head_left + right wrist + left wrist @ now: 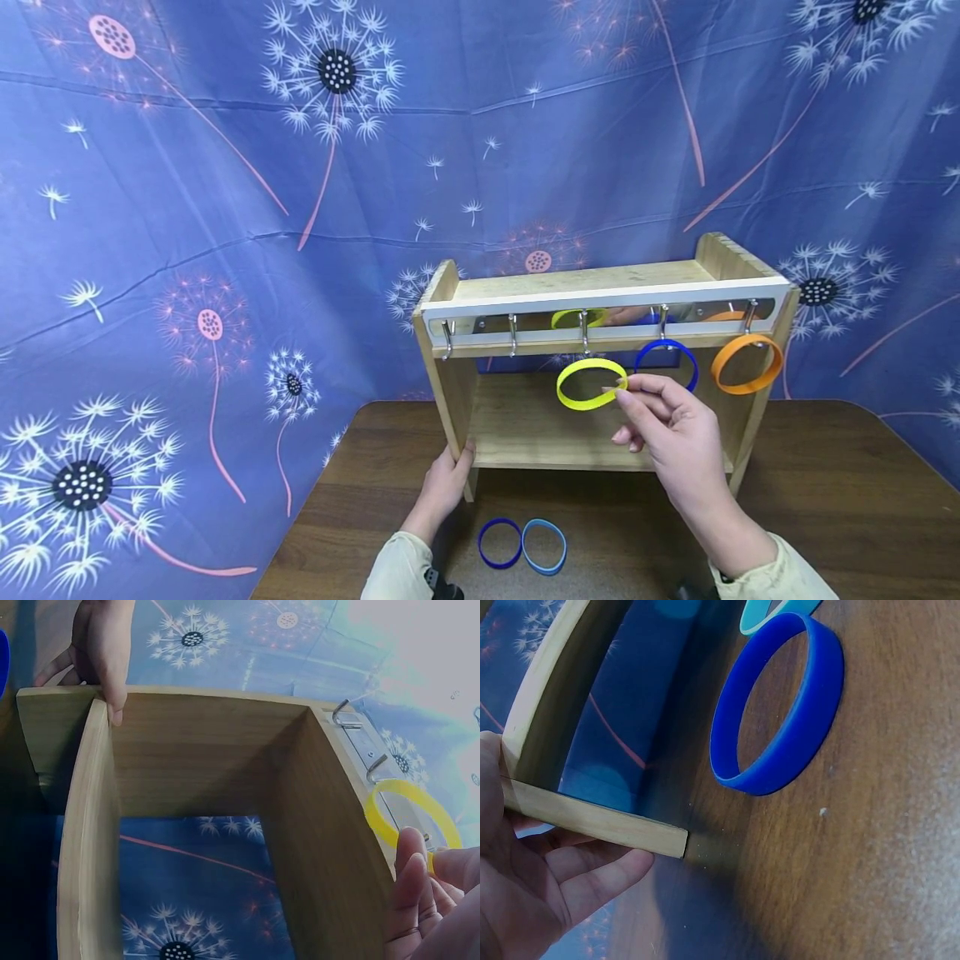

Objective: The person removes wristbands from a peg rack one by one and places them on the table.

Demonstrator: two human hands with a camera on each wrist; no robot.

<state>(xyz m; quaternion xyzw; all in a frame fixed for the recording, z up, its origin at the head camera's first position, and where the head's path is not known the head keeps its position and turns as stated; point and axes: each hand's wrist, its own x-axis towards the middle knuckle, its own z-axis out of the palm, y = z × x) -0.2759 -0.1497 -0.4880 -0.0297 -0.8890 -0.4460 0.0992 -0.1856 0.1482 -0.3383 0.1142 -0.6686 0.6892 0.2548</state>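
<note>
My right hand (678, 433) pinches a yellow silicone wristband (588, 405) between thumb and fingertips, just below and in front of the middle hook (585, 333) of a wooden shelf (525, 425). In the right wrist view the yellow wristband (439, 814) appears beside the hook rail, and I cannot tell whether it touches a hook. Low on the shelf's left side, my left hand (442, 487) grips the side panel (615, 825), thumb on one face and fingers on the other. A blue wristband (693, 371) and an orange wristband (750, 387) hang from the two right-hand hooks.
On the brown table (345, 492), a dark blue wristband (500, 567) and a light blue wristband (546, 571) lie side by side before the shelf. The two left hooks (513, 333) are bare. Behind the shelf hangs a blue dandelion-print cloth (225, 167).
</note>
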